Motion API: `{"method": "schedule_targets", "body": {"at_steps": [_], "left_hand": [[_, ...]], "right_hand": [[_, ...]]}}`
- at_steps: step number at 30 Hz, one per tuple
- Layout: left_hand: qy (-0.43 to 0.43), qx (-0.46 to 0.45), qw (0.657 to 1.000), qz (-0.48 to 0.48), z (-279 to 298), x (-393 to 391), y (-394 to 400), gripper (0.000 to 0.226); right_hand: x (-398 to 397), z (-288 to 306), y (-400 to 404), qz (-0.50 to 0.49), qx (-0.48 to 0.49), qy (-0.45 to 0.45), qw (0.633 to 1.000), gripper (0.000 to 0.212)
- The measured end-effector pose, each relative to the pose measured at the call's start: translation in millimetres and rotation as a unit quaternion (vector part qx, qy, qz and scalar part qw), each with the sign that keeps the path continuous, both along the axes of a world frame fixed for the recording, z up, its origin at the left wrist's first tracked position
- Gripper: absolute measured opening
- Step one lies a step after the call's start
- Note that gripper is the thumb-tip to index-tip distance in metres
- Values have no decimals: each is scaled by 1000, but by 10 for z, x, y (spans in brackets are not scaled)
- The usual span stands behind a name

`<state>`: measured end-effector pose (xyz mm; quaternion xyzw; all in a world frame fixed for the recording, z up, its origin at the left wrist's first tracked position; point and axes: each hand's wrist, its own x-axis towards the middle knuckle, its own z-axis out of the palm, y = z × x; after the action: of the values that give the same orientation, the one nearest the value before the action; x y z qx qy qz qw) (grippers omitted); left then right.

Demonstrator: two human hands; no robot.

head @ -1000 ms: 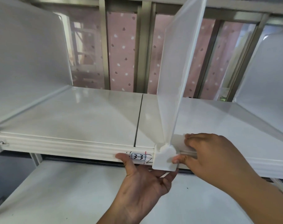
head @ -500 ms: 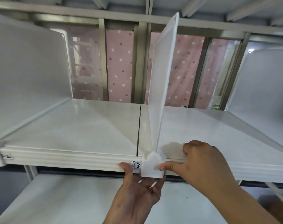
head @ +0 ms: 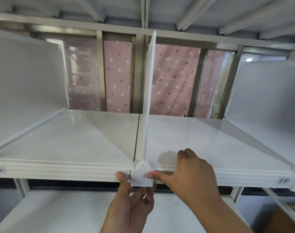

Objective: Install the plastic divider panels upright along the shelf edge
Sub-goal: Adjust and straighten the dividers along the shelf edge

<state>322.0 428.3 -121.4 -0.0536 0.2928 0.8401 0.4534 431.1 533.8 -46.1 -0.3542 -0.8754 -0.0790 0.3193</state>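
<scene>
A translucent white plastic divider panel (head: 149, 98) stands upright on the white shelf (head: 76, 145), just right of the seam between two shelf boards. Its front clip (head: 141, 175) hangs over the shelf's ribbed front edge (head: 59, 170). My left hand (head: 133, 204) reaches up from below, thumb on the edge left of the clip and fingers under the clip. My right hand (head: 190, 175) rests over the edge on the right, thumb pressing the clip's right side. Two more dividers stand upright: one at the far left (head: 25, 91), one at the far right (head: 268, 105).
A lower white shelf (head: 59, 214) lies beneath my hands. Grey metal uprights (head: 136, 73) and a pink dotted curtain (head: 175, 78) close the back. The underside of an upper shelf (head: 143, 9) hangs just above the divider's top. A brown box corner (head: 284, 221) shows at bottom right.
The divider has slid left along the shelf edge toward the seam and now covers the handwritten label. Both hands moved with its clip. The view has tilted upward.
</scene>
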Motion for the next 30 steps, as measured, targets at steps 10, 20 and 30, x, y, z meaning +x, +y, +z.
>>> {"method": "schedule_targets", "body": {"at_steps": [10, 20, 30], "left_hand": [[3, -34, 993, -110, 9, 424, 157, 120], [47, -11, 929, -367, 166, 1807, 1207, 124], [21, 23, 927, -374, 190, 2527, 2061, 122]], "right_hand": [[569, 14, 396, 161, -161, 102, 969, 55], [1892, 170, 945, 6, -140, 138, 980, 31], [2989, 302, 1363, -230, -105, 132, 958, 36]]}}
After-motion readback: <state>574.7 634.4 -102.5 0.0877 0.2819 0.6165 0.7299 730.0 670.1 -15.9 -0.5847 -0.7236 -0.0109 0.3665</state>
